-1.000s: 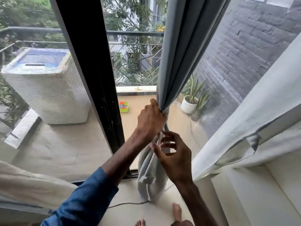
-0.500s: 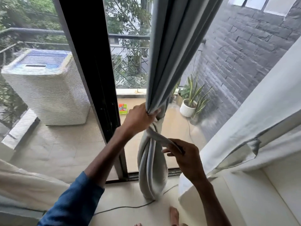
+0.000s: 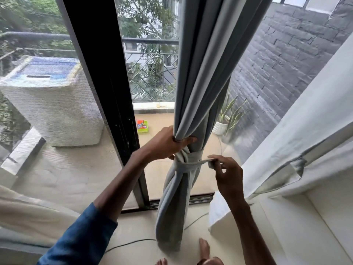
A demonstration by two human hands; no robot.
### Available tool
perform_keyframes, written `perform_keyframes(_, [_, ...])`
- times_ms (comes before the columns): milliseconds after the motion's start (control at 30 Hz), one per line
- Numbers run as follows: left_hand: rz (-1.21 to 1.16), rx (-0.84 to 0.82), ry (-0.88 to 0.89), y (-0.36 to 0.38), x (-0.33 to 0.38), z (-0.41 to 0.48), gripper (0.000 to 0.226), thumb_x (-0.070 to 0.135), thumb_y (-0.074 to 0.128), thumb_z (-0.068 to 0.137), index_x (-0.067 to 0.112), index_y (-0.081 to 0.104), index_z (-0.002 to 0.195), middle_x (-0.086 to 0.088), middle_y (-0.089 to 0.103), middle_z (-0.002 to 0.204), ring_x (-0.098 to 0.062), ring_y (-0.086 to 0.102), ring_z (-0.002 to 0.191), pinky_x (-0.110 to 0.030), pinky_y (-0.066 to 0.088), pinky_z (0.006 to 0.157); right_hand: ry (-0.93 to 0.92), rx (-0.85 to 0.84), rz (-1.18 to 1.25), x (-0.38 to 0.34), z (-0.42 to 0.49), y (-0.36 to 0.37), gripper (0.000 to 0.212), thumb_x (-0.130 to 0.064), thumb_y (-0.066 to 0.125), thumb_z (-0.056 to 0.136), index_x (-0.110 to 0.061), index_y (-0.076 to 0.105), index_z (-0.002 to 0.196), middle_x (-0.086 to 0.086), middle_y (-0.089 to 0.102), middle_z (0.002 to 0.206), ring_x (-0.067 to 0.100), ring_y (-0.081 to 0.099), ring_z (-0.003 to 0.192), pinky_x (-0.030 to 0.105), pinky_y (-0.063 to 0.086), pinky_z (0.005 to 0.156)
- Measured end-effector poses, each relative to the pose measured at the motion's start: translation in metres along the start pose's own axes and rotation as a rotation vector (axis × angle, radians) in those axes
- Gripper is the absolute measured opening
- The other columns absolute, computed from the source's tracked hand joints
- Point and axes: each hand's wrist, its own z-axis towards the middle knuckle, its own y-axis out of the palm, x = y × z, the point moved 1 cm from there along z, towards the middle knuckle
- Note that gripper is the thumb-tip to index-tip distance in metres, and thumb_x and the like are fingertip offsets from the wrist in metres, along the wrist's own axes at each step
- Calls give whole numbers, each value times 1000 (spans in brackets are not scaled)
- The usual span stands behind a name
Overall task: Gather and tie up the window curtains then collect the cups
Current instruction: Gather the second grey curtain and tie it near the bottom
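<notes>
Op: Since last frame, my right hand (image 3: 227, 175) pulled one tie strip (image 3: 191, 164) taut around one grey curtain (image 3: 206, 73); its fingers pinch the strip's end.
Log: Your left hand (image 3: 168, 144)?
Op: Clamped round the gathered curtain, just above the strip, beside one black door frame (image 3: 107, 92).

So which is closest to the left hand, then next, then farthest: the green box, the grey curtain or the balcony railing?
1. Grey curtain: the left hand grips it.
2. Green box: on the balcony floor outside, left of the curtain.
3. Balcony railing: at the balcony's far edge, behind the box.
</notes>
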Motion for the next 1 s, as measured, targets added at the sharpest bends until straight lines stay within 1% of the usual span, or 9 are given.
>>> perform_keyframes(133, [19, 24, 23, 1, 1, 3, 32, 42, 69, 90, 11, 60, 96, -9, 62, 74, -24, 67, 57, -36, 57, 45, 78, 125, 117, -16, 10, -11, 26, -3, 67, 88, -22, 75, 104, -11, 75, 89, 5, 72, 75, 33, 61, 68])
perform_keyframes(200, [22, 39, 27, 1, -1, 5, 34, 42, 68, 90, 10, 60, 97, -10, 64, 74, -27, 68, 56, -41, 58, 44, 75, 192, 181, -28, 13, -17, 26, 0, 72, 86, -18, 74, 105, -10, 74, 89, 7, 74, 78, 23, 60, 68])
perform_keyframes(300, [106, 82, 44, -1, -3, 6, 41, 53, 65, 87, 16, 63, 106, -9, 70, 88, -25, 71, 73, -46, 60, 58, -60, 204, 252, -50, 14, -23, 25, 5, 75, 83, -13, 76, 100, -8, 76, 92, 7, 74, 85, 18, 58, 72])
perform_keyframes(400, [175, 83, 93, -1, -3, 5, 46, 62, 57, 84, 21, 65, 103, -4, 71, 90, -22, 70, 84, -46, 58, 71, -288, 156, 222, -69, 16, -20, 29, 12, 74, 79, -10, 78, 98, -4, 76, 98, 12, 72, 91, 24, 58, 77])
perform_keyframes(533, [237, 91, 164, -1, -2, 6, 26, 46, 57, 93, 20, 62, 91, 2, 65, 79, -22, 66, 78, -38, 53, 65, -519, 68, 21, -68, 26, -7, 35, 11, 73, 78, -13, 79, 103, -5, 75, 108, 18, 68, 102, 33, 57, 85])
perform_keyframes(600, [274, 79, 172, -5, -1, 5, 15, 36, 58, 95, 25, 59, 85, 9, 60, 72, -17, 63, 71, -32, 48, 62, -510, 13, -96, -64, 28, -4, 37, 5, 74, 78, -22, 80, 103, -13, 74, 111, 20, 63, 102, 35, 58, 77])
perform_keyframes(700, [317, 45, 154, -8, -4, 6, 23, 43, 54, 88, 20, 59, 86, -1, 65, 78, -23, 65, 74, -41, 54, 66, -475, -59, -205, -70, 28, -3, 42, 1, 76, 75, -32, 80, 100, -21, 74, 106, 19, 57, 94, 26, 49, 64])
perform_keyframes(833, [308, 31, 148, -8, -6, 7, 29, 45, 53, 82, 17, 59, 86, -4, 66, 79, -26, 65, 74, -47, 55, 68, -429, -245, -363, -80, 35, -5, 42, -5, 69, 77, -38, 77, 102, -3, 57, 71, 28, 60, 77, 25, 35, 59])
perform_keyframes(1000, [279, -13, 183, 2, -1, 5, 16, 37, 54, 77, 23, 55, 85, -6, 64, 84, -31, 63, 79, -45, 54, 70, -549, -442, -519, -89, 53, -8, 31, -2, 75, 67, -19, 76, 93, 13, 72, 85, 42, 68, 76, 36, 50, 59])
